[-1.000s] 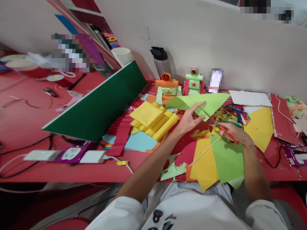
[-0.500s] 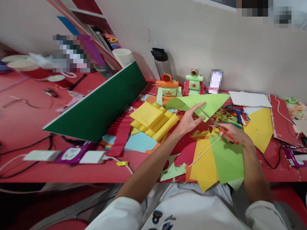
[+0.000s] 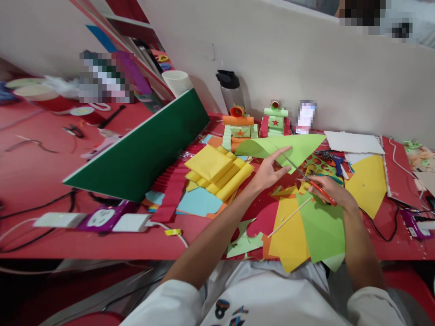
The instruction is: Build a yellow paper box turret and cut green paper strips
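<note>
A light green paper sheet [image 3: 301,147], curled at its left side, is held up off the table by my left hand [image 3: 268,172]. My index finger lies over its face with the thumb spread toward its lower tip; the other fingers are mostly hidden. In my right hand [image 3: 328,188] are scissors [image 3: 321,190] with red-orange handles, their blades pointing up-left onto the sheet between index finger and thumb. Below the hands lie a yellow paper sheet [image 3: 288,231], a green paper sheet [image 3: 322,226] and a thin wooden stick [image 3: 288,217].
Folded and rolled yellow paper [image 3: 209,165] lies left of my hands. Behind stand an orange-and-green paper model [image 3: 239,129], a green-and-red one [image 3: 275,122] and a bottle [image 3: 231,90]. A dark green board [image 3: 146,149] leans at left; a blue glue gun [image 3: 338,163] lies right.
The camera view has shifted very slightly. My hands, the scissors and the light green sheet keep almost the same pose.
</note>
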`<state>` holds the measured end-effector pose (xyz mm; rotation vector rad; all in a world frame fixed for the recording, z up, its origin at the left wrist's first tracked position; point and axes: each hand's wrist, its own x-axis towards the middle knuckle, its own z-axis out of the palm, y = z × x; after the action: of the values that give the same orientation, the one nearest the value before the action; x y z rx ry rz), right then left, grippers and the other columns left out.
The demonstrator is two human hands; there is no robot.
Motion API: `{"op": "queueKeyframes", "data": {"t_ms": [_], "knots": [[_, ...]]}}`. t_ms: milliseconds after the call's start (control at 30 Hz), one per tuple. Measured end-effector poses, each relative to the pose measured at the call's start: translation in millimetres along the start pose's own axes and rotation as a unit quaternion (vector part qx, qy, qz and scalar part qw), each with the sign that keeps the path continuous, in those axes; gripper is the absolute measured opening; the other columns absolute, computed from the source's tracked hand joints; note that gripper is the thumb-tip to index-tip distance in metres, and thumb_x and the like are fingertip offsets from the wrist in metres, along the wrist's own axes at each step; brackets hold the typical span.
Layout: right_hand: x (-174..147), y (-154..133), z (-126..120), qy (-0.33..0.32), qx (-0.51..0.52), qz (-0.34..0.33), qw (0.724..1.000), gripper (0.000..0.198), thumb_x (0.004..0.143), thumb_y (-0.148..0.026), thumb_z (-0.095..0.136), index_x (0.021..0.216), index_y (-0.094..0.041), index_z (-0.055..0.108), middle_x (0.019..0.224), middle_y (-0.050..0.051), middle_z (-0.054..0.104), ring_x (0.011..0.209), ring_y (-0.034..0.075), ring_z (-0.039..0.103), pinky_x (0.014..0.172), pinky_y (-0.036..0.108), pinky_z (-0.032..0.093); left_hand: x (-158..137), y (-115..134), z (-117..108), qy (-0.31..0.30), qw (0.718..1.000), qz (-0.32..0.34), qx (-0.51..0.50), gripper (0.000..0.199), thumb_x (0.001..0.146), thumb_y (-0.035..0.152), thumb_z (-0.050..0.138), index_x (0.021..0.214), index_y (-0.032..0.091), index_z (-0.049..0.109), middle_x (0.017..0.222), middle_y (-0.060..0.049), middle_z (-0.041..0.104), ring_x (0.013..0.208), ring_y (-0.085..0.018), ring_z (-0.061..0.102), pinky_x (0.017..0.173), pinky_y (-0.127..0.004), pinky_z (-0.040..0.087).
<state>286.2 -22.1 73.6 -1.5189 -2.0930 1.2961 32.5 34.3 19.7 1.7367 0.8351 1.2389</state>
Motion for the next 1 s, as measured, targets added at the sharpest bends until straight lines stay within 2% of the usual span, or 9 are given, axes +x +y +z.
{"op": "queueKeyframes", "data": {"t_ms": [167, 367, 500, 600, 700, 833, 1000], "knots": [[0, 0, -1, 0.007, 0.003, -0.007, 1.0, 0.037, 0.093, -0.046, 0.063, 0.116, -0.018, 0.071, 0.069, -0.002, 0.06, 0.051, 0.012, 0.048, 0.05, 0.025, 0.038, 0, -1, 1, 0.006, 1.0, 0.002, 0.005, 0.077, 0.088, 0.06, 0.074, 0.153, 0.024, 0.055, 0.148, -0.011, 0.065, 0.136, -0.034, 0.061, 0.12, -0.051, 0.045], [0, -4, 1, 0.012, -0.012, -0.002, 1.0, 0.041, 0.092, -0.05, 0.066, 0.115, -0.017, 0.071, 0.075, 0.001, 0.066, 0.054, 0.013, 0.052, 0.053, 0.026, 0.039, 0, 3, 0, -0.003, 1.0, 0.011, -0.008, 0.076, 0.087, 0.058, 0.077, 0.151, 0.023, 0.056, 0.153, -0.012, 0.061, 0.142, -0.035, 0.056, 0.123, -0.053, 0.042], [-1, -10, 3, 0.0, -0.007, -0.01, 1.0, 0.052, 0.094, -0.054, 0.062, 0.129, -0.016, 0.067, 0.073, -0.001, 0.064, 0.052, 0.013, 0.05, 0.053, 0.026, 0.039, -1, 5, 1, -0.023, 1.0, 0.021, -0.002, 0.076, 0.089, 0.057, 0.075, 0.152, 0.021, 0.054, 0.158, -0.015, 0.056, 0.145, -0.035, 0.053, 0.123, -0.052, 0.041], [-1, -12, 5, 0.0, 0.004, -0.001, 1.0, 0.055, 0.094, -0.053, 0.063, 0.133, -0.015, 0.066, 0.066, -0.003, 0.06, 0.049, 0.013, 0.046, 0.053, 0.027, 0.04, -1, 4, 1, -0.021, 0.999, 0.03, 0.009, 0.075, 0.089, 0.06, 0.074, 0.151, 0.023, 0.055, 0.152, -0.014, 0.061, 0.143, -0.036, 0.056, 0.12, -0.053, 0.045], [0, -14, 8, 0.007, 0.038, 0.008, 0.999, 0.047, 0.095, -0.048, 0.061, 0.129, -0.016, 0.068, 0.056, -0.006, 0.053, 0.046, 0.013, 0.043, 0.052, 0.028, 0.042, 0, 2, 2, -0.009, 0.999, 0.034, 0.018, 0.076, 0.087, 0.063, 0.075, 0.15, 0.025, 0.057, 0.139, -0.013, 0.071, 0.137, -0.037, 0.06, 0.115, -0.053, 0.05], [1, -14, 8, 0.016, 0.054, 0.003, 0.998, 0.046, 0.095, -0.048, 0.06, 0.125, -0.015, 0.071, 0.054, -0.006, 0.052, 0.044, 0.013, 0.042, 0.048, 0.027, 0.04, -1, 0, 3, -0.009, 1.0, 0.019, 0.01, 0.081, 0.086, 0.064, 0.076, 0.152, 0.023, 0.055, 0.132, -0.012, 0.074, 0.126, -0.036, 0.067, 0.107, -0.049, 0.055], [-1, -9, 4, 0.022, 0.027, 0.005, 0.999, 0.047, 0.091, -0.05, 0.066, 0.125, -0.017, 0.072, 0.07, -0.001, 0.064, 0.046, 0.011, 0.047, 0.046, 0.025, 0.037, -3, 3, 1, -0.029, 0.999, -0.021, -0.017, 0.078, 0.092, 0.061, 0.07, 0.157, 0.023, 0.05, 0.13, -0.012, 0.074, 0.089, -0.025, 0.074, 0.081, -0.038, 0.06]]}}
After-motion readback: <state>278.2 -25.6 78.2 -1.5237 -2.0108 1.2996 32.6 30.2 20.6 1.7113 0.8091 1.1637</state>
